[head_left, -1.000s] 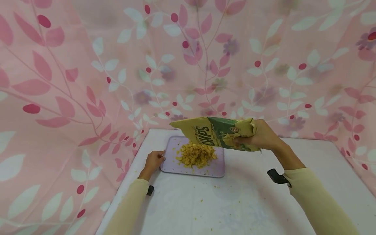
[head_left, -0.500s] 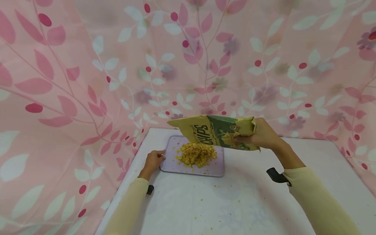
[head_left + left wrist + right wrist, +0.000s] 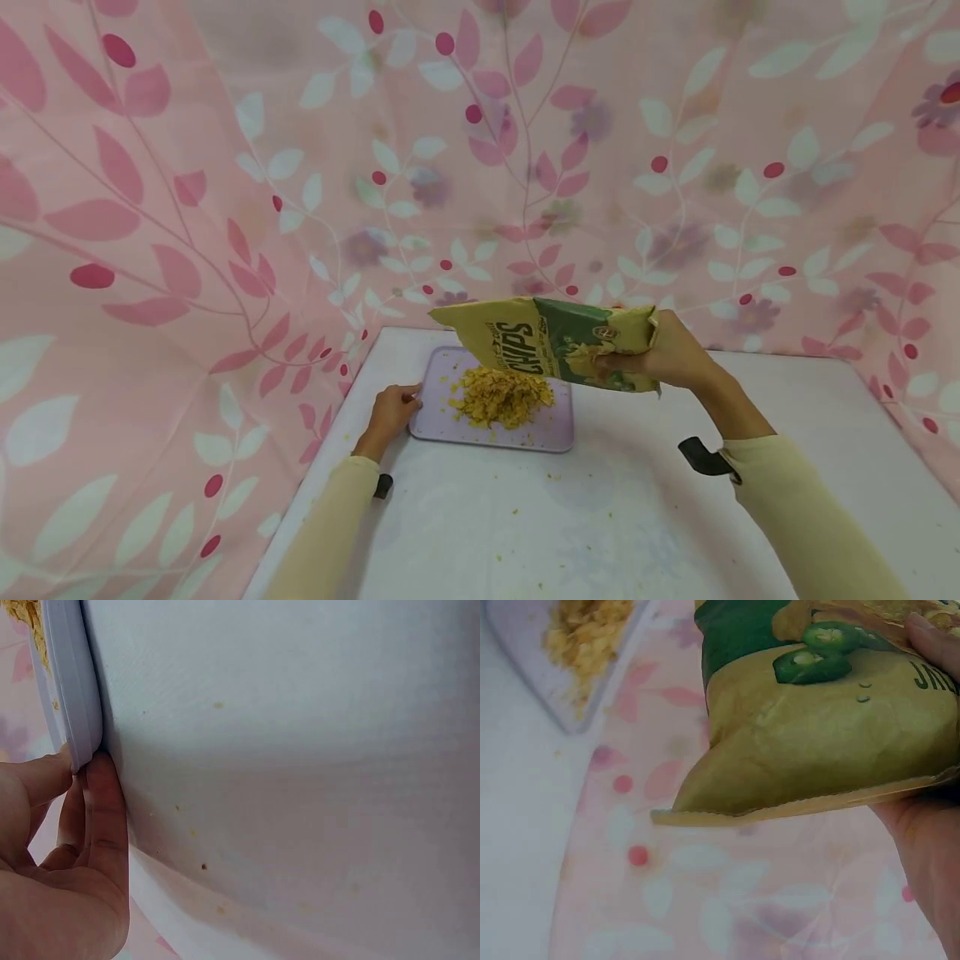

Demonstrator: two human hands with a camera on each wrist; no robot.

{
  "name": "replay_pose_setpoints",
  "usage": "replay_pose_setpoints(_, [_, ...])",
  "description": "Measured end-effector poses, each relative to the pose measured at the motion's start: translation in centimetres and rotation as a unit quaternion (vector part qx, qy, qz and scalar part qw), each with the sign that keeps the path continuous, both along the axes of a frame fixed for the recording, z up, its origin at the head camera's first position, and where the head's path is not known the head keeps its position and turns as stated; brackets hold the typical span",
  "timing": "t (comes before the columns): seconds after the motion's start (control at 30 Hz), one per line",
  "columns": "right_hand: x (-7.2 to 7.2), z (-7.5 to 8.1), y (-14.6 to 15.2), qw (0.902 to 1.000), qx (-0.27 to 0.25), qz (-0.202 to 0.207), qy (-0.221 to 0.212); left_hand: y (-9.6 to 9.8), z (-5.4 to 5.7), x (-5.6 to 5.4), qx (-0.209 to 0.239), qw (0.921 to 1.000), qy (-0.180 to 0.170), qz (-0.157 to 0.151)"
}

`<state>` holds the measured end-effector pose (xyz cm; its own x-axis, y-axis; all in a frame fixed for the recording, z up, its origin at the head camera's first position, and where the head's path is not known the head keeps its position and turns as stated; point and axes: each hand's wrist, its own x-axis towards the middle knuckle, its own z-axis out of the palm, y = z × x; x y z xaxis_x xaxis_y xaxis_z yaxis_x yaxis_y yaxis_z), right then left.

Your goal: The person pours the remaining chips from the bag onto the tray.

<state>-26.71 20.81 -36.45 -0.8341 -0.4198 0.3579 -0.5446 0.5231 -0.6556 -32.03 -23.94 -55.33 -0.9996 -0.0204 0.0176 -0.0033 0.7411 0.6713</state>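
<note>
My left hand [image 3: 392,414] pinches the left rim of a lilac tray [image 3: 435,421]. In the left wrist view the thumb lies over the tray's edge [image 3: 75,682] and the fingers come up under it. A heap of crushed yellow chips [image 3: 498,400] covers the tray's middle, with loose crumbs around it. Over the tray's right back part, my right hand [image 3: 675,354] grips a yellow and green chips bag [image 3: 551,337] by its right end. The bag lies on its side in the air, its other end pointing left above the heap. Its sealed bottom edge [image 3: 742,817] shows in the right wrist view.
The tray rests on a white-covered table [image 3: 675,500] with small crumbs [image 3: 515,512] scattered in front of it. A pink floral cloth [image 3: 525,167] hangs behind and to the left. Dark straps [image 3: 705,457] sit at both wrists.
The bag and right hand rise slightly, then dip a little down and to the right. The left hand, tray and heap look the same throughout.
</note>
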Motion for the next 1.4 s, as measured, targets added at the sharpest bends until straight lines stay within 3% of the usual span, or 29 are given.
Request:
replay_pose_setpoints(0.23, [-0.2,-2.4,-0.1,0.9990,0.032,0.022,0.021,0.1,-0.1,0.2,-0.002,1.0000,-0.001,0.001])
replay_pose_setpoints(0.5, [0.4,-2.2,-0.2,0.9957,-0.030,0.056,0.067,0.3,0.0,0.4,0.000,1.0000,-0.004,0.002])
replay_pose_setpoints(0.67, [1.2,-2.4,-0.6,0.9927,-0.013,0.075,0.094,0.5,-0.1,0.4,0.000,0.9999,-0.010,0.007])
replay_pose_setpoints(0.8, [0.5,-3.3,-0.2,0.9891,-0.005,0.081,0.123,0.6,0.1,0.5,0.004,0.9998,-0.013,0.014])
replay_pose_setpoints(0.93, [0.2,-3.5,0.0,0.9789,-0.038,0.116,0.163,0.8,0.1,0.4,0.006,0.9997,-0.018,0.015])
replay_pose_setpoints(1.03, [0.2,-4.6,0.1,0.9791,-0.054,0.129,0.148,1.0,0.1,0.2,0.006,0.9997,-0.017,0.019])
replay_pose_setpoints(1.17, [-0.4,-6.4,0.9,0.9877,-0.026,0.107,0.111,1.1,0.2,0.1,0.000,0.9998,-0.014,0.014])
replay_pose_setpoints(1.4, [-0.8,-5.4,1.3,0.9864,-0.018,0.115,0.116,1.2,0.3,-0.1,0.008,0.9997,-0.012,0.022])
